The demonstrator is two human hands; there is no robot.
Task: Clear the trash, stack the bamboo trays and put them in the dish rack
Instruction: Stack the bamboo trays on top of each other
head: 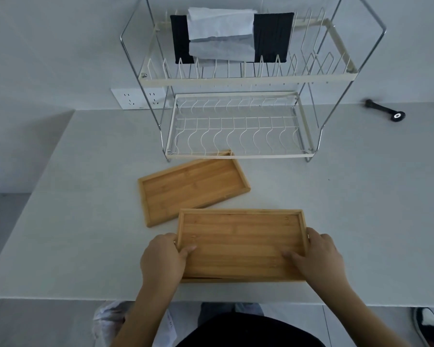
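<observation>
A large bamboo tray (241,236) lies near the front edge of the counter, and a thin edge of another tray shows under its front side. My left hand (162,256) grips its left end, thumb inside the rim. My right hand (318,254) grips its right end the same way. A second, empty bamboo tray (191,189) lies at an angle behind it to the left, its far corner touching the foot of the dish rack (238,155). The two-tier wire rack stands at the back; its lower tier holds nothing.
The rack's upper tier carries a black cloth (273,36) and white paper (221,33). A black handled tool (383,110) lies at the back right. A wall socket (135,97) sits behind the rack's left leg. A white bag (108,319) shows below the counter's front edge.
</observation>
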